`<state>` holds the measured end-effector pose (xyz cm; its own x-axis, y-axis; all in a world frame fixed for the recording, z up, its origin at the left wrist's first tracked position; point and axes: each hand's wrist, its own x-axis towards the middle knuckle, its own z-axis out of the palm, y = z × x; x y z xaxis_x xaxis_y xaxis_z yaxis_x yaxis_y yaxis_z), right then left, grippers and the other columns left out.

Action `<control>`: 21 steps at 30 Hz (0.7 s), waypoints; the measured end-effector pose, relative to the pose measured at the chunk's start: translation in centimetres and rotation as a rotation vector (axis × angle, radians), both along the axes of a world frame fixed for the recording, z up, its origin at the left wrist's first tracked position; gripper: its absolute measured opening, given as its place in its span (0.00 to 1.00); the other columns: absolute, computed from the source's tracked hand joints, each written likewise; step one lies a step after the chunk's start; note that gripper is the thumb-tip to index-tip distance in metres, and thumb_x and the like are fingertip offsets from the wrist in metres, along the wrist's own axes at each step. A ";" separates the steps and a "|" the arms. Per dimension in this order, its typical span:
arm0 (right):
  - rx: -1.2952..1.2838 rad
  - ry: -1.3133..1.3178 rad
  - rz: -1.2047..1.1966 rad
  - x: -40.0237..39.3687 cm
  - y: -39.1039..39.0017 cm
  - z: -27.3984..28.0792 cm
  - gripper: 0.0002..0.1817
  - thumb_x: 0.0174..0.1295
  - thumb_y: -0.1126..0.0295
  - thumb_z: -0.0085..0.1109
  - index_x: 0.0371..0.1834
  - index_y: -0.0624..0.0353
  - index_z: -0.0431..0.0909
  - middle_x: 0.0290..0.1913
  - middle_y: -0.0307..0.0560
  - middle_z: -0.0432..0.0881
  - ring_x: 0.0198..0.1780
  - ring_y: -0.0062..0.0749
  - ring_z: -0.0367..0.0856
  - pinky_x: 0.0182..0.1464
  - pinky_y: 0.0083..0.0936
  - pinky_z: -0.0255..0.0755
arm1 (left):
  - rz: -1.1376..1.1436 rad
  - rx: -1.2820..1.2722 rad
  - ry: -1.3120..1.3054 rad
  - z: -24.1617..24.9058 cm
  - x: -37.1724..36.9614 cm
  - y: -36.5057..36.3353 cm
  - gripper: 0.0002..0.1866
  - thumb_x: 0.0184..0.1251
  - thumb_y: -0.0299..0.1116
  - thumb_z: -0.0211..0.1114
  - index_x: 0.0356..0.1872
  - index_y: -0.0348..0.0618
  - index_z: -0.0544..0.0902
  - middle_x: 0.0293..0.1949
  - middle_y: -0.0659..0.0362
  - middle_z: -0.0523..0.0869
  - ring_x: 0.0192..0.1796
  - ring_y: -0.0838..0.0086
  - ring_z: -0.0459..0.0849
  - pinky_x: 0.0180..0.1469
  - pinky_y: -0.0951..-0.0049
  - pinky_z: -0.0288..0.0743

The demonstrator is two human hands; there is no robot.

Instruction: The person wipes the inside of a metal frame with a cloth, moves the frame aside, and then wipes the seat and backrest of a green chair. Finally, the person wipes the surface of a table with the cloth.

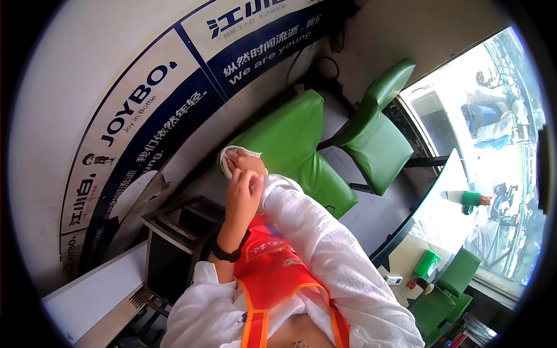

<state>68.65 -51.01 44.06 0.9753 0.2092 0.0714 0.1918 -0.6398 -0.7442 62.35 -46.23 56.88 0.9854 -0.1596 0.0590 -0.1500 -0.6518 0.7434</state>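
A white cloth (227, 165) lies against the end of a green padded chair (278, 130). My right hand (248, 162) presses on this cloth, its fingers bent over it. Just below, my left hand (243, 188) has its fingers curled and drawn together at the cuff of my white right sleeve (316, 223), pinching its edge. A black band (229, 253) circles my left wrist. I wear a red apron (270, 261) with orange edging.
Another green chair (377, 145) stands behind, to the right. A glass-topped table (432, 217) holds a green cup of sticks (470, 198) and a green box (427, 264). Dark stools (174, 255) stand at lower left, beside the poster wall (145, 110). More green chairs (458, 272) are at lower right.
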 end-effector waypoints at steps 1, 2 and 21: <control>-0.002 0.010 0.005 -0.5 0.0 0.6 0.14 0.59 0.60 0.49 0.48 0.46 0.75 0.42 0.47 0.76 0.30 0.46 0.81 0.31 0.38 0.76 | 0.005 -0.002 0.010 -0.2 -0.3 0.1 0.08 0.62 0.31 0.58 0.35 0.37 0.73 0.34 0.52 0.75 0.35 0.63 0.76 0.38 0.68 0.71; -0.060 0.082 -0.035 -0.7 0.0 2.2 0.15 0.59 0.60 0.49 0.48 0.45 0.75 0.42 0.48 0.76 0.31 0.46 0.81 0.32 0.37 0.76 | -0.053 -0.048 0.078 -0.4 -0.5 0.3 0.08 0.62 0.31 0.58 0.35 0.37 0.73 0.33 0.52 0.75 0.35 0.63 0.76 0.38 0.69 0.71; 1.052 0.425 -0.616 4.1 -18.4 3.4 0.14 0.53 0.74 0.60 0.42 0.67 0.79 0.39 0.45 0.81 0.40 0.29 0.78 0.45 0.22 0.72 | -0.640 -0.689 0.285 9.2 -8.2 -4.7 0.05 0.62 0.27 0.58 0.35 0.38 0.71 0.33 0.53 0.75 0.38 0.60 0.77 0.39 0.68 0.70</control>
